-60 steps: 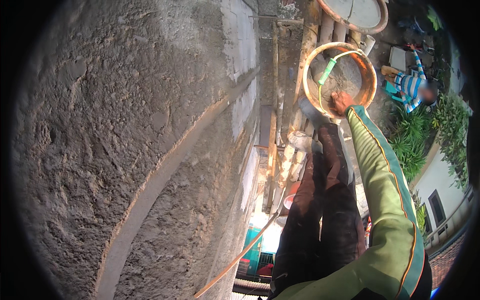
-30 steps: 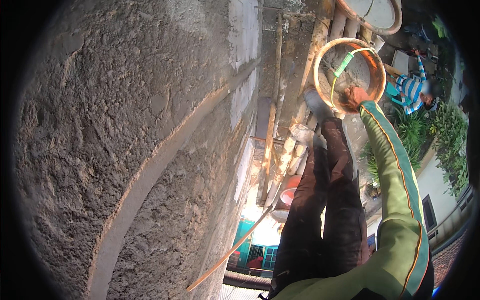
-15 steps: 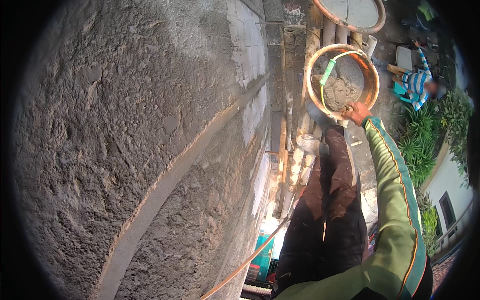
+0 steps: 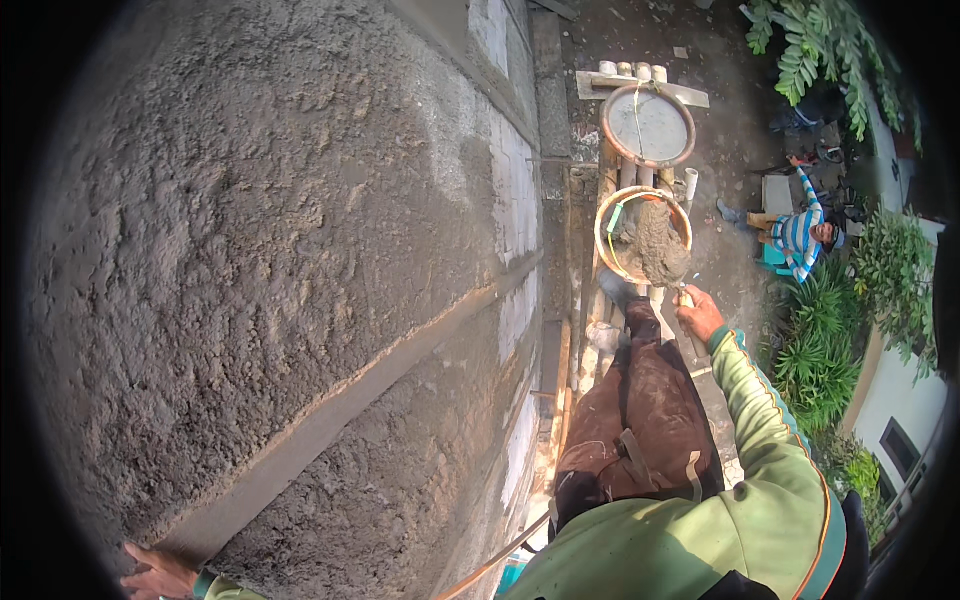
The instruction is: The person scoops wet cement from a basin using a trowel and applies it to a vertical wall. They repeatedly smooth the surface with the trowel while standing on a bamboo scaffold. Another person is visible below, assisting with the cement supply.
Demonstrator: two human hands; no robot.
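My right hand (image 4: 700, 314) is closed round the handle of a trowel (image 4: 684, 297), whose blade is hidden under a heap of wet grey mortar (image 4: 660, 248). The load is over the near right rim of an orange bucket (image 4: 601, 236), which has a yellow-green bail with a green grip. More mortar lies inside the bucket. At the lower left my left hand (image 4: 158, 575) rests against the rough wall (image 4: 250, 250), fingers apart, by the lower end of a long smooth grey strip (image 4: 330, 415). I cannot tell whether that strip is a board or plaster.
A round tub of greyish liquid (image 4: 650, 125) stands beyond the bucket on bamboo poles (image 4: 607, 180). My legs (image 4: 640, 400) are on the narrow scaffold beside the wall. Far below right, a person in a striped shirt (image 4: 797, 235) sits near green plants (image 4: 820, 350).
My right hand has come up from the bucket with mortar heaped on the trowel. The left hand has come into view at the wall. The view has shifted, showing more ground beyond the tub.
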